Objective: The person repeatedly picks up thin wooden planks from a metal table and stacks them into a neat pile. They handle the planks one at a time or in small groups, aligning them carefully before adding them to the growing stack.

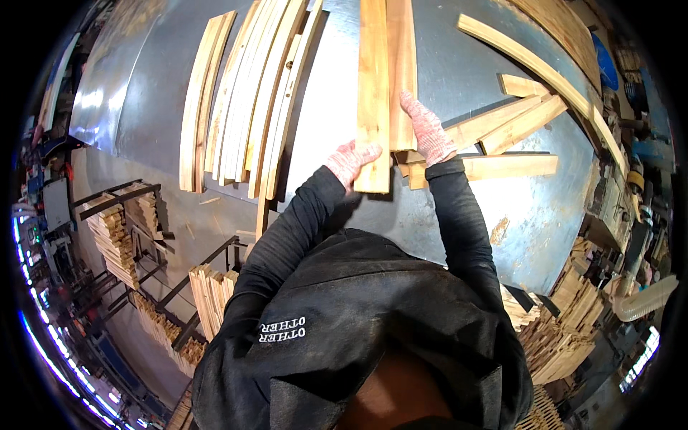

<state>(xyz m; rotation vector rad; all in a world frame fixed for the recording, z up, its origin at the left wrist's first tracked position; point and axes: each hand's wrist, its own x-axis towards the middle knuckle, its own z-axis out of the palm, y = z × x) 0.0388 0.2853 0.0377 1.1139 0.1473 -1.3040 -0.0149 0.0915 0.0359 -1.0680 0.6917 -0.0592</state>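
Observation:
Two long wooden boards lie side by side in front of me, pointing away across the metal table (pixel 326 107). My left hand (pixel 350 162), in a pinkish knit glove, is closed on the near end of the left board (pixel 373 93), its thumb on top and its other fingers mostly hidden. The near end of the right board (pixel 402 68) sits a bit farther away. Along that board's right edge is my right hand (pixel 428 132), gloved alike and closed on it; its underside is hidden.
Several long strips (pixel 244 100) lie in a row on the left. Short offcuts (pixel 523 125) lie crossed on the right, with a long strip (pixel 537 54) slanting beyond them. Stacked wood (pixel 115 240) stands on racks at lower left; more piles (pixel 562 330) are at lower right.

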